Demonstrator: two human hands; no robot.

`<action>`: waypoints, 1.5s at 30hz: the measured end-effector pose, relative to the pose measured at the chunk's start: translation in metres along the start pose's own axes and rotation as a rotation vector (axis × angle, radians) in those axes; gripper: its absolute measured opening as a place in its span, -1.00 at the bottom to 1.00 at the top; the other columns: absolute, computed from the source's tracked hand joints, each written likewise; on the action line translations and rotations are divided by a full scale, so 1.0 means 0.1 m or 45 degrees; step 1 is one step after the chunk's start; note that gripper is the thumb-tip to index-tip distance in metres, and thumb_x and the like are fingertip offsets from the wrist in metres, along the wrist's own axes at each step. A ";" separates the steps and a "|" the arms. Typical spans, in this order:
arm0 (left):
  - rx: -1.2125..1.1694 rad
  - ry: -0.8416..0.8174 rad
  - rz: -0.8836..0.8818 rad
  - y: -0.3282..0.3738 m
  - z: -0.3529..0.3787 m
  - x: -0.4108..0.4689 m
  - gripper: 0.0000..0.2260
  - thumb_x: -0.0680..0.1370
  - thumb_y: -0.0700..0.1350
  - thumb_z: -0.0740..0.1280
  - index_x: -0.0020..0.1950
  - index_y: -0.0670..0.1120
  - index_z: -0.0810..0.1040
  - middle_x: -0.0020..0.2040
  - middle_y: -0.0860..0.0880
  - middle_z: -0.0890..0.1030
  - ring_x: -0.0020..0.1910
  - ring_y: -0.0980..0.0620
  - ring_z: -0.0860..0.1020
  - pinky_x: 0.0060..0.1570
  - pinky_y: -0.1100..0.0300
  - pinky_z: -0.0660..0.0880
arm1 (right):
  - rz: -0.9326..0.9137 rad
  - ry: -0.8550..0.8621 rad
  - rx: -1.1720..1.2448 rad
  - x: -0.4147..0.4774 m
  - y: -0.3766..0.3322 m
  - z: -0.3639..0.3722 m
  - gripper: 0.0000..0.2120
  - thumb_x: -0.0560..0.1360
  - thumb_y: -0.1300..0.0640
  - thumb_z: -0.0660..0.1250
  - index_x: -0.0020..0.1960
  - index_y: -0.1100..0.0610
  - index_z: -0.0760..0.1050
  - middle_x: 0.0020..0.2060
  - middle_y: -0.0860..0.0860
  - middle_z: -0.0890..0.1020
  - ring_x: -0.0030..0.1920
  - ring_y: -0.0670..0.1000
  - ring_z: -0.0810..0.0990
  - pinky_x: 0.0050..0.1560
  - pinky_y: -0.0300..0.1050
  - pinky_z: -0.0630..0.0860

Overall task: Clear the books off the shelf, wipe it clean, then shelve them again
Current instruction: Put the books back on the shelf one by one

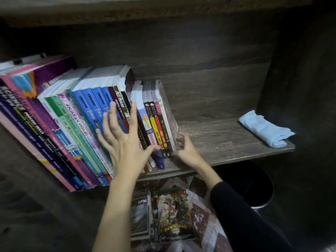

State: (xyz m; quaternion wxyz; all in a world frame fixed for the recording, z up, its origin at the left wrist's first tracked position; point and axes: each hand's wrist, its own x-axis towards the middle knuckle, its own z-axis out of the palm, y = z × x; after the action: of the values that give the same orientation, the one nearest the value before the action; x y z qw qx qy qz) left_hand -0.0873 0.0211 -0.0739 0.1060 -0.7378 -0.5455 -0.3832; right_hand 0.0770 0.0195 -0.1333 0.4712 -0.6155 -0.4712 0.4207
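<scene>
**Row of books on the shelf, both hands at its right-hand end**

The row of books (81, 120) is standing spine-out on the wooden shelf (218, 140), filling its left and middle parts and leaning toward the right. The large workbooks (36, 128) at the left are looking broad and probably heavy; their soft covers will likely flex, so they are best taken a few at a time, gripped across the spines with support under the lower edge. The small paperbacks (160, 122) at the right end are slim and light, and their glossy covers may slide against each other, so squeezing the group from both sides is the safer hold.

The left hand (125, 142) is lying flat against the spines with its fingers spread wide, holding nothing. The right hand (185, 148) is curling loosely at the outer face of the last paperback; motion blur is making it hard to tell whether its fingertips are pinching the cover or only touching it.

A folded pale cloth (265, 130) is resting at the far right of the shelf, well apart from the row. Below the shelf edge, a comic book (174, 213) and a grey book (141, 215) are lying flat on the patterned floor, beside a dark round bin (254, 186).
</scene>
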 end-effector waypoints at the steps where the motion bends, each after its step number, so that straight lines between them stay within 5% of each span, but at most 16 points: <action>1: 0.038 -0.070 -0.005 -0.02 0.01 -0.01 0.20 0.14 0.22 0.58 0.54 0.12 -0.16 0.49 0.00 -0.30 0.46 -0.04 -0.34 0.31 -0.30 -0.26 | 0.010 -0.002 -0.050 0.02 0.03 0.02 -0.19 0.42 0.36 0.40 0.51 0.03 0.07 0.38 0.06 0.40 0.25 -0.04 0.44 0.25 -0.05 0.41; 4: 0.064 -0.181 -0.064 0.00 0.05 -0.03 0.28 0.18 0.18 0.58 0.47 0.16 -0.41 0.44 0.03 -0.49 0.32 -0.02 -0.61 0.26 -0.30 -0.37 | -0.028 -0.032 -0.225 0.09 0.03 0.10 -0.13 0.38 0.38 0.41 0.54 0.03 0.06 0.30 0.09 0.48 0.16 0.01 0.54 0.06 -0.15 0.52; 6: 0.062 -0.192 -0.082 0.04 0.05 -0.01 0.29 0.19 0.14 0.59 0.44 0.18 -0.47 0.40 0.07 -0.55 0.30 0.00 -0.63 0.26 -0.31 -0.37 | -0.050 -0.028 -0.256 0.11 0.01 0.13 -0.11 0.37 0.44 0.39 0.55 0.03 0.06 0.22 0.08 0.53 0.00 -0.05 0.58 -0.23 -0.38 0.48; 8: 0.061 -0.196 -0.102 0.04 0.06 0.00 0.30 0.20 0.11 0.59 0.43 0.17 -0.49 0.43 0.01 -0.50 0.29 -0.01 -0.63 0.25 -0.33 -0.36 | -0.063 -0.007 -0.214 0.12 0.01 0.14 -0.10 0.36 0.47 0.39 0.55 0.05 0.07 0.20 0.09 0.55 -0.01 -0.06 0.57 -0.29 -0.43 0.46; 15: 0.054 -0.222 -0.121 0.09 0.09 0.06 0.27 0.25 0.06 0.58 0.35 0.25 -0.55 0.42 -0.12 -0.46 0.44 -0.24 -0.37 0.24 -0.41 -0.32 | -0.027 -0.022 -0.053 0.22 0.08 0.13 -0.02 0.27 0.46 0.47 0.54 0.01 0.13 0.31 0.11 0.49 0.23 0.09 0.54 0.13 0.02 0.57; 18: 0.037 -0.162 -0.123 0.09 0.12 0.06 0.26 0.25 0.00 0.60 0.42 0.21 -0.46 0.43 -0.10 -0.43 0.44 -0.20 -0.36 0.25 -0.39 -0.32 | -0.011 -0.028 -0.114 0.23 0.08 0.08 -0.02 0.28 0.42 0.49 0.54 -0.02 0.11 0.26 0.09 0.54 0.20 0.07 0.55 0.12 -0.03 0.55; 23: 0.054 -0.069 -0.114 0.07 0.17 0.04 0.29 0.20 0.03 0.62 0.45 0.16 -0.43 0.46 -0.09 -0.33 0.46 -0.17 -0.28 0.23 -0.38 -0.29 | -0.017 -0.061 -0.287 0.26 0.08 0.02 0.08 0.17 0.20 0.62 0.51 -0.13 0.11 0.32 0.08 0.50 0.32 0.10 0.46 0.38 0.19 0.34; 25: 0.075 -0.048 -0.132 0.09 0.21 0.04 0.27 0.20 0.02 0.62 0.48 0.17 -0.38 0.46 -0.11 -0.32 0.45 -0.20 -0.27 0.24 -0.41 -0.27 | -0.005 -0.115 -0.273 0.25 0.06 -0.03 0.08 0.19 0.27 0.60 0.52 -0.09 0.09 0.34 0.10 0.46 0.33 0.11 0.43 0.36 0.19 0.35; 34: 0.174 0.138 -0.209 0.17 0.36 0.07 0.12 0.14 -0.02 0.63 0.52 0.19 0.01 0.47 -0.17 -0.15 0.46 -0.30 -0.07 0.25 -0.46 -0.11 | -0.008 -0.270 -0.129 0.29 0.02 -0.16 -0.10 0.31 0.54 0.39 0.49 0.00 0.15 0.31 0.14 0.40 0.29 0.07 0.40 -0.07 -0.28 0.51; 39: 0.244 0.101 -0.203 0.16 0.35 0.08 0.05 0.14 0.07 0.60 0.52 0.20 0.10 0.47 -0.18 -0.17 0.46 -0.31 -0.08 0.23 -0.48 -0.07 | 0.077 -0.115 0.188 0.36 0.02 -0.23 -0.44 0.43 0.53 0.19 0.34 0.13 0.40 0.26 0.20 0.49 0.24 0.14 0.50 0.26 0.11 0.48; 43: 0.262 0.071 -0.189 0.15 0.34 0.06 0.09 0.17 0.06 0.60 0.53 0.21 0.00 0.47 -0.15 -0.19 0.44 -0.28 -0.16 0.22 -0.50 -0.05 | 0.112 0.075 0.411 0.45 -0.02 -0.17 -0.74 0.60 0.30 0.15 0.27 0.20 0.43 -0.03 0.05 0.61 -0.01 -0.01 0.59 0.24 0.01 0.48; 45: 0.273 0.083 -0.195 0.15 0.35 0.06 0.10 0.16 0.06 0.61 0.53 0.20 0.00 0.47 -0.16 -0.18 0.44 -0.28 -0.16 0.22 -0.51 -0.03 | 0.103 0.088 0.429 0.51 -0.04 -0.09 -0.74 0.63 0.17 0.14 0.28 0.19 0.45 0.08 0.05 0.62 0.04 -0.06 0.59 0.27 -0.06 0.45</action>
State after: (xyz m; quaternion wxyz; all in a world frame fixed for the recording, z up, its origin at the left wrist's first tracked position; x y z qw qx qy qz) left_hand -0.0578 0.0404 -0.0900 0.1723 -0.6656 -0.6344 -0.3534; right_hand 0.0950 0.0680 -0.1316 0.5664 -0.5605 -0.3525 0.4908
